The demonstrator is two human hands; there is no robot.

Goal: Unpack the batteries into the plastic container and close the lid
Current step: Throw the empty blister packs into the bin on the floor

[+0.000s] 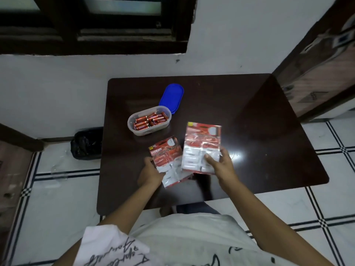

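Note:
A clear oval plastic container [134, 129] stands open on the dark table, holding several loose red batteries [149, 120]. Its blue lid [172, 96] lies flat just behind it. My left hand [150, 172] grips a red Eveready battery pack [167, 156] by its lower left edge; some of its blister pockets look empty. My right hand [221, 164] holds a second, larger red and white battery pack [200, 146] by its lower right part, lifted a little above the table. The two packs sit side by side, the right one overlapping the left one's edge.
The dark brown table [249, 131] stands against a white wall. A black bag [86, 143] lies on the tiled floor at the table's left. A wooden door frame [317, 73] rises at the right, a dark window frame [96, 25] above.

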